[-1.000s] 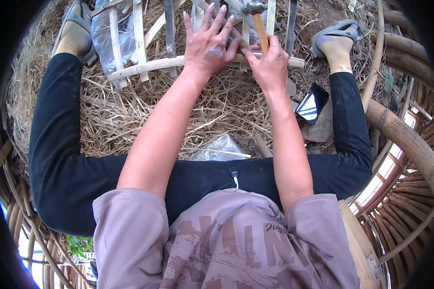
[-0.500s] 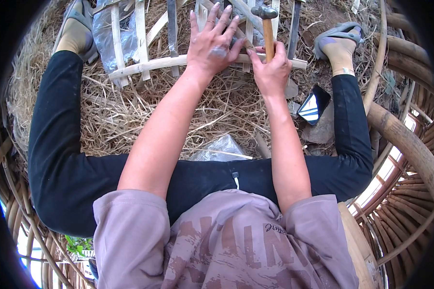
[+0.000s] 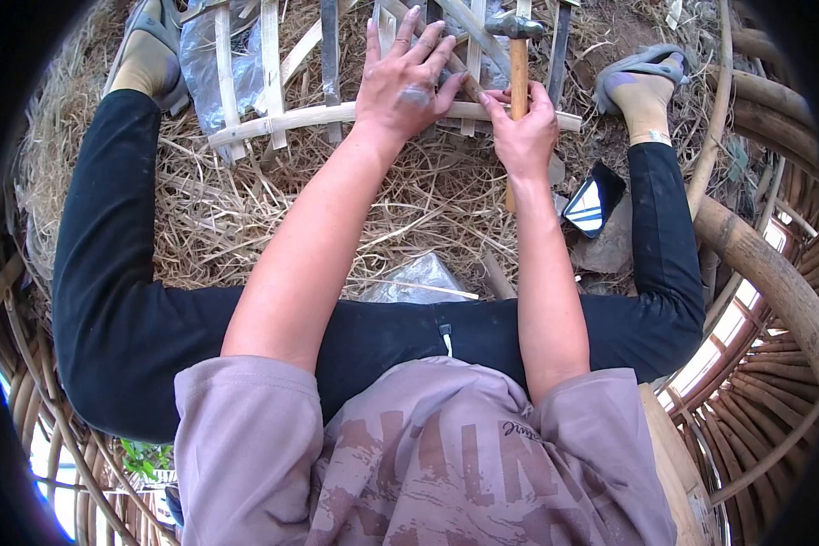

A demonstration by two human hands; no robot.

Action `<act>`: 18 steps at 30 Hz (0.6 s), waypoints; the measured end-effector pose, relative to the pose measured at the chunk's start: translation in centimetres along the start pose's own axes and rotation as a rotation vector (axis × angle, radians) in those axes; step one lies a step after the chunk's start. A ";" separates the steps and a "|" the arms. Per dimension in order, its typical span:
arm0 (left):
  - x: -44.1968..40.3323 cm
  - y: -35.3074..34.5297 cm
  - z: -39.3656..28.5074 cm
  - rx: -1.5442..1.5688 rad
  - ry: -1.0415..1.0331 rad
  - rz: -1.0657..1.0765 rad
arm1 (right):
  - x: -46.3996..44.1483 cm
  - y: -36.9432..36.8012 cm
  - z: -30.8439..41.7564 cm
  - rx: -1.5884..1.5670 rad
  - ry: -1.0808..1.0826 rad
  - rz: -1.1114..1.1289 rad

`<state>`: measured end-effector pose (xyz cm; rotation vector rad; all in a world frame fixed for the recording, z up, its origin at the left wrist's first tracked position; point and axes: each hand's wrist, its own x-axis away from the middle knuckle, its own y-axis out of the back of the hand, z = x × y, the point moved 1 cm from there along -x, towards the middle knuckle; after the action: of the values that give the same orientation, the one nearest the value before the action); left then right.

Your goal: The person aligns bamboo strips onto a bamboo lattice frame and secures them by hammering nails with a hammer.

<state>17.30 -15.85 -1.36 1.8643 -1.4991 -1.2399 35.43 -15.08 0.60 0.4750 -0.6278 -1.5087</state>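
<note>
My left hand [image 3: 404, 89] lies palm down on a lattice of pale wooden slats, its fingers stretched out and apart. Beneath it a curved crosspiece [image 3: 314, 117] runs left to right over the upright slats. Close by on the right, my right hand [image 3: 529, 135] is closed around the wooden handle of a hammer [image 3: 519, 73]. The hammer's dark metal head points away from me. The tips of my right thumb and index finger reach the end of a brownish diagonal strip [image 3: 470, 85] beside my left thumb. Whether they pinch anything small there is hidden.
Dry straw [image 3: 328, 214] covers the ground between my legs. A black phone [image 3: 591, 205] leans by a stone near my right foot. Clear plastic sheeting [image 3: 202, 77] lies under the slats at the left, and thick bamboo poles [image 3: 760, 250] curve along the right.
My right hand has shifted slightly right and down with the hammer, whose handle now stands more upright and shows below the hand. My left hand stays almost where it was.
</note>
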 end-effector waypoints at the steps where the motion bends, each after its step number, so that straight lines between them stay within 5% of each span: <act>1: 0.0 0.0 0.0 0.010 0.003 0.001 | 0.0 0.0 0.0 -0.004 -0.008 0.004; 18: 0.9 -2.0 1.2 -0.085 0.012 0.032 | 0.3 -0.5 0.5 0.094 0.066 -0.046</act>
<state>17.38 -15.82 -3.88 1.7828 -1.4417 -1.2556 34.73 -15.37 0.73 0.6129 -0.6419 -1.5048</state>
